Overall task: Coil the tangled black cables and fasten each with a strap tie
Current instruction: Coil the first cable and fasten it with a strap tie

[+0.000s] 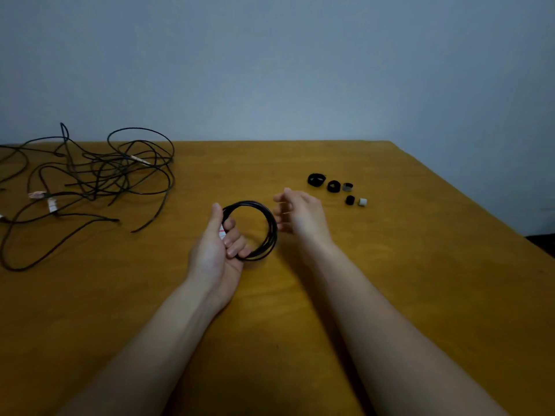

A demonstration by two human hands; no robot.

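Cable coil (271,225), judged light, thin and springy, is gripped at one side by the left hand (217,253) just above the wooden table (390,265), the turns being best pinched together at that point, while the right hand (301,219) is held empty and loosely spread just beside it.

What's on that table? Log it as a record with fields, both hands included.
left hand: grips the coiled black cable, fingers curled through the loop
right hand: open, blurred, beside the coil, holds nothing
coil fastening: no strap visible on it
white tag: on the coil, at the left fingers
tangled black cables: loose heap at far left of the table
rolled strap ties: five, loose on the table beyond the right hand
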